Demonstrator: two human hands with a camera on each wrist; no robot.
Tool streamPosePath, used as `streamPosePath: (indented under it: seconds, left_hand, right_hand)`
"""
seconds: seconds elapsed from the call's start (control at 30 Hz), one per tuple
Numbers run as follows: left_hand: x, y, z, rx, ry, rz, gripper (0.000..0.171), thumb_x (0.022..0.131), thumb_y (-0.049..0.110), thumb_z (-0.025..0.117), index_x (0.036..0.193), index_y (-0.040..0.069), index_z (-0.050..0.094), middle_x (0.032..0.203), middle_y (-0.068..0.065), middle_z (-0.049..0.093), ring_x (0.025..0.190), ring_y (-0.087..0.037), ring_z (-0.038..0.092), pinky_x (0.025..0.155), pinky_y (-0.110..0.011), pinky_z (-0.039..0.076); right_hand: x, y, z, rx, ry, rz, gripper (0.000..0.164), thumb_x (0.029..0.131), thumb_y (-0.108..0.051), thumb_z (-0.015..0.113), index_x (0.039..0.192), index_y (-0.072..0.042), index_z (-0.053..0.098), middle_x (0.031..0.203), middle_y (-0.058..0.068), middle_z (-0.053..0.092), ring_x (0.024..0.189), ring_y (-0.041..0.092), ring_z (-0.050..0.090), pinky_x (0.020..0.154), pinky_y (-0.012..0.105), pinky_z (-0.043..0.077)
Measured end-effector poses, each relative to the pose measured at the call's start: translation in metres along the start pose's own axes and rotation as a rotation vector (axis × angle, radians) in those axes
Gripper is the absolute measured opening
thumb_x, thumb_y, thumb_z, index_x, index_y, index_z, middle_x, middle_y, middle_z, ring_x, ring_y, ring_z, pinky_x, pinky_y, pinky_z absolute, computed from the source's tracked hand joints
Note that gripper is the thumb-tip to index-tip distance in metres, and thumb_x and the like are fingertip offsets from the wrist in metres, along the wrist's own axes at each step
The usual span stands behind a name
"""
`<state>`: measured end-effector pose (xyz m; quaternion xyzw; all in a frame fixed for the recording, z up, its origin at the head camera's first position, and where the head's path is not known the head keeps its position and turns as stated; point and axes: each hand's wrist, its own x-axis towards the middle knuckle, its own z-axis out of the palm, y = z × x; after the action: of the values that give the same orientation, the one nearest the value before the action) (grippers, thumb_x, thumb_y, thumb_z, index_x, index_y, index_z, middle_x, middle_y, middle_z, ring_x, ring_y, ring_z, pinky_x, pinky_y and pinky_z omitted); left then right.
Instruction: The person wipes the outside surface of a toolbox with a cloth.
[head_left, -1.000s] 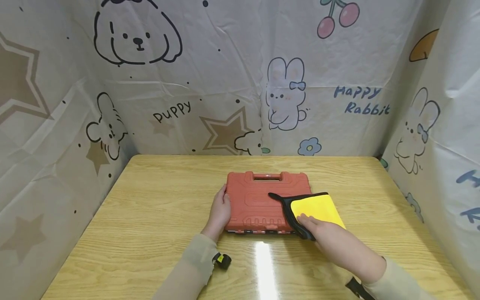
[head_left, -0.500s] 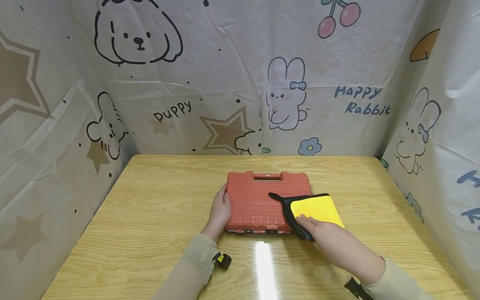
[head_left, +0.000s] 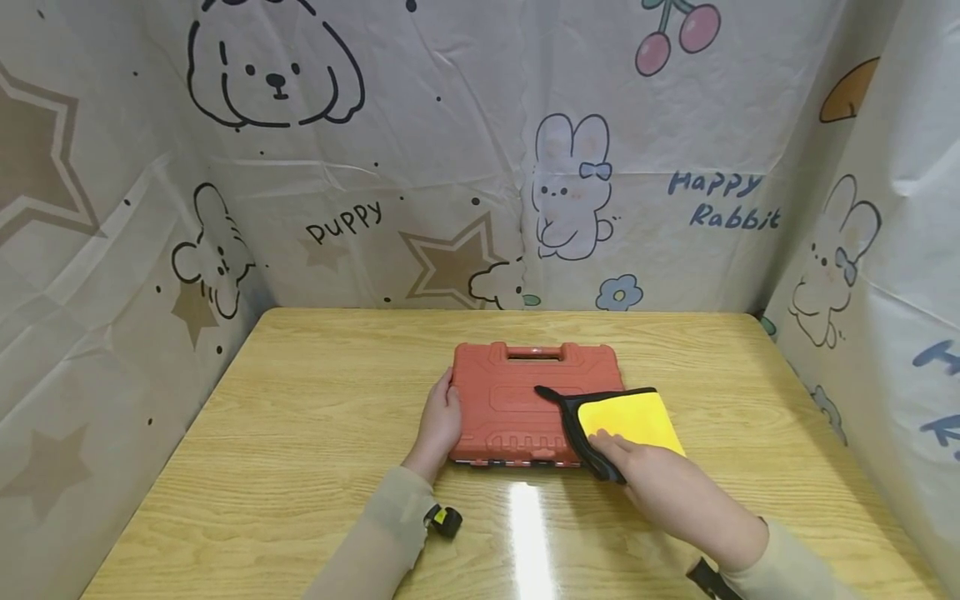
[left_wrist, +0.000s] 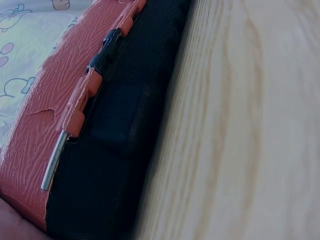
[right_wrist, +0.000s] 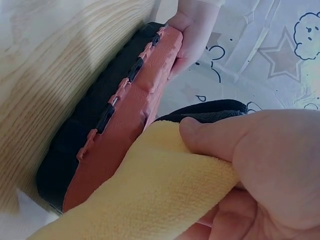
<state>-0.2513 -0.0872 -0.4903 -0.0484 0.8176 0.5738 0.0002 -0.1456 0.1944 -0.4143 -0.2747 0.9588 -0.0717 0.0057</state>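
Red plastic case (head_left: 510, 400) mid-frame: my left hand (head_left: 438, 425) grips it, likely steadying, right hand (head_left: 675, 492) pinching black-edged yellow cloth (head_left: 630, 416).

Red case (head_left: 517, 404) (black base (left_wrist: 115, 180)), black-edged yellow cloth (head_left: 633, 417)

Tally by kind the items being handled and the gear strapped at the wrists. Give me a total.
Red-and-black rectangular plastic case: 1
Yellow-and-black soft fabric cloth: 1
Small black wrist-worn devices: 2
Total: 4
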Motion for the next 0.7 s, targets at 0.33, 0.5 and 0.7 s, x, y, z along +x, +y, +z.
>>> streamPosePath:
  seconds: [0.33,0.5,0.7]
  left_hand:
    - [0.000,0.000,-0.001,-0.002,0.002,0.016,0.047,0.104,0.016,0.027,0.149,0.001,0.026,0.153,-0.024,0.029,0.138,-0.035,0.022,0.115,-0.055,0.023]
    - [0.000,0.001,-0.001,0.002,-0.001,0.009,0.047,0.104,0.015,0.027,0.149,0.001,0.026,0.153,-0.025,0.029,0.138,-0.035,0.023,0.115,-0.055,0.023]
    - [0.000,0.000,-0.001,0.001,0.002,0.014,0.047,0.104,0.015,0.028,0.149,0.001,0.026,0.152,-0.025,0.030,0.138,-0.036,0.023,0.115,-0.055,0.023]
  right_hand:
    - [0.000,-0.002,0.000,0.014,0.032,-0.036,0.044,0.085,-0.001,0.059,0.129,-0.005,0.057,0.121,0.018,0.067,0.104,0.027,0.063,0.080,0.044,0.058]
    - [0.000,-0.002,-0.005,0.064,0.025,-0.025,0.042,0.084,-0.002,0.060,0.126,-0.009,0.060,0.114,0.010,0.070,0.099,0.019,0.064,0.078,0.040,0.059]
    - [0.000,0.000,-0.014,0.119,0.031,0.022,0.043,0.084,-0.004,0.063,0.125,-0.013,0.061,0.113,0.007,0.070,0.099,0.017,0.062,0.080,0.042,0.058]
